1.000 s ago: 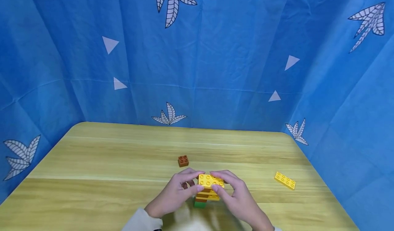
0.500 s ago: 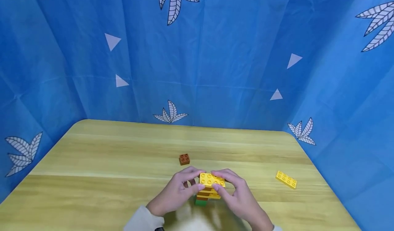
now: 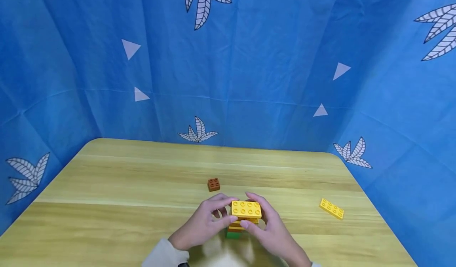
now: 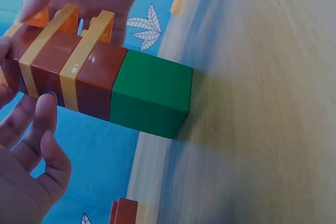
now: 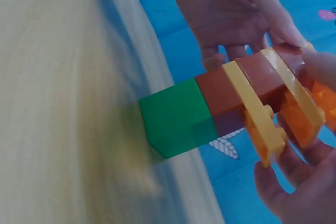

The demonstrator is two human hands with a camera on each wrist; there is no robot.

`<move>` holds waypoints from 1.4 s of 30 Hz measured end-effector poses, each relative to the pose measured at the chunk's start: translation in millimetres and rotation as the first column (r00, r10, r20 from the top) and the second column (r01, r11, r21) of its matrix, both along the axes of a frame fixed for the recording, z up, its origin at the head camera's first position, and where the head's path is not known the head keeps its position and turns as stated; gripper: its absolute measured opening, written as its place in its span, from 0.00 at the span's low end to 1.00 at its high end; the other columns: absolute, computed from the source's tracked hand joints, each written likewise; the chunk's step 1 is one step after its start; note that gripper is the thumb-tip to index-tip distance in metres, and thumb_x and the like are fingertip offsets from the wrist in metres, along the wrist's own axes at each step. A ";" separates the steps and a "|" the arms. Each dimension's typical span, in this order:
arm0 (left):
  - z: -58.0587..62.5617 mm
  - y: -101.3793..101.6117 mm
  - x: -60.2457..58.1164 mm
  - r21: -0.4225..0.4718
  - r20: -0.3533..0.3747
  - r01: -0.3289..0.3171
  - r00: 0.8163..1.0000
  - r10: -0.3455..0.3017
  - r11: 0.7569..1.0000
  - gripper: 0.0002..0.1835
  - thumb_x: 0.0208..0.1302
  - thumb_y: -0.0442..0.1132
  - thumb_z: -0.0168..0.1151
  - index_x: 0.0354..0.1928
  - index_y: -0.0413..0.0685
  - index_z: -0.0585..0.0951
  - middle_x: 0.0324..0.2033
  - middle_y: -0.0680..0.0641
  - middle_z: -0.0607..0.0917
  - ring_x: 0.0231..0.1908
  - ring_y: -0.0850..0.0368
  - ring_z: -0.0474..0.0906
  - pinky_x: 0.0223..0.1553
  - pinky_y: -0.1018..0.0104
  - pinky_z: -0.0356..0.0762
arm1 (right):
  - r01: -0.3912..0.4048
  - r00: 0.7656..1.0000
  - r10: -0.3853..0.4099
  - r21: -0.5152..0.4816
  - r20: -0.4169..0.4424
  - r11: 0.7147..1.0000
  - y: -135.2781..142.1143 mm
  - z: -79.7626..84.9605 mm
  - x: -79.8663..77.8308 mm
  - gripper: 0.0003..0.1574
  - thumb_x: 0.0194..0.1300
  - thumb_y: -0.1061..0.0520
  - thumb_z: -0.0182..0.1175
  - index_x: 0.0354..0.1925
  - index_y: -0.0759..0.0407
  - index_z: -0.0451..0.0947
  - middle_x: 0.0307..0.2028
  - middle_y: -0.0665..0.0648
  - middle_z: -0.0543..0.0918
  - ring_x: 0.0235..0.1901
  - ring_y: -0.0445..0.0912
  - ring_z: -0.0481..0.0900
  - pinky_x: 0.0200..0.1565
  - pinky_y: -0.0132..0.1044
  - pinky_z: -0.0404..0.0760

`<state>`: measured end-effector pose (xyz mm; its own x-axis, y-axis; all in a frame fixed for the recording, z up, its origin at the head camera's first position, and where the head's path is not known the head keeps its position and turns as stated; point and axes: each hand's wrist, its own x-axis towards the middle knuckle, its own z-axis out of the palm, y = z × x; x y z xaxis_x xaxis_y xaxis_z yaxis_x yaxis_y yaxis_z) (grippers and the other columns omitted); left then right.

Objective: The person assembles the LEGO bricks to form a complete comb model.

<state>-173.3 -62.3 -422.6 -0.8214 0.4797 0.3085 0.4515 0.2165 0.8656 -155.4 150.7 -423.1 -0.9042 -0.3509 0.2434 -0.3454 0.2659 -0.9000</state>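
A tower of toy building bricks (image 4: 97,77) stands upright on the table at the front middle. Its foot is a green block (image 5: 176,121); above it brown bricks alternate with yellow plates that jut out to the right. The top yellow plate (image 3: 246,209) shows its studs upward in the head view. My left hand (image 3: 203,225) pinches the tower's upper left end between thumb and fingers. On the other side my right hand (image 3: 276,233) curls round the top, thumb at the front near the second plate, fingers behind and beside the jutting plates.
Beyond the tower a loose brown brick (image 3: 213,184) lies on the wooden table (image 3: 124,188). A separate yellow plate (image 3: 331,209) lies to the right. A blue patterned cloth (image 3: 228,61) encloses the back and sides.
My right hand has shifted its hold: its thumb has slid left and down the tower's front, uncovering the top plate's right end. My left hand keeps its hold; the loose bricks stay put.
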 end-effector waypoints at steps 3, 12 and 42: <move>0.1 -0.1 -0.4 -0.003 0.022 0.006 1.000 -0.006 1.000 0.23 0.63 0.48 0.61 0.58 0.49 0.77 0.43 0.56 0.80 0.34 0.63 0.74 0.36 0.70 0.75 | 0.011 0.995 -0.012 0.011 0.098 1.000 -0.8 -2.9 -0.4 0.39 0.59 0.54 0.65 0.66 0.50 0.61 0.55 0.57 0.74 0.50 0.45 0.76 0.52 0.35 0.75; 1.0 -0.9 -0.2 -0.004 0.078 0.003 0.997 -0.002 1.000 0.22 0.62 0.48 0.62 0.58 0.55 0.77 0.44 0.58 0.80 0.34 0.62 0.74 0.37 0.69 0.76 | -0.023 0.989 0.010 0.084 0.145 0.996 -2.2 -13.5 -2.8 0.28 0.60 0.49 0.64 0.56 0.54 0.69 0.50 0.52 0.78 0.50 0.43 0.76 0.53 0.34 0.73; -7.8 -6.9 -5.9 0.031 0.108 -0.067 0.992 0.063 0.997 0.25 0.56 0.47 0.68 0.57 0.56 0.77 0.46 0.53 0.79 0.33 0.61 0.77 0.37 0.68 0.76 | -0.060 0.975 0.070 -0.053 0.212 0.997 -3.6 -34.0 -6.2 0.30 0.59 0.54 0.65 0.58 0.58 0.68 0.51 0.58 0.79 0.47 0.44 0.80 0.50 0.33 0.78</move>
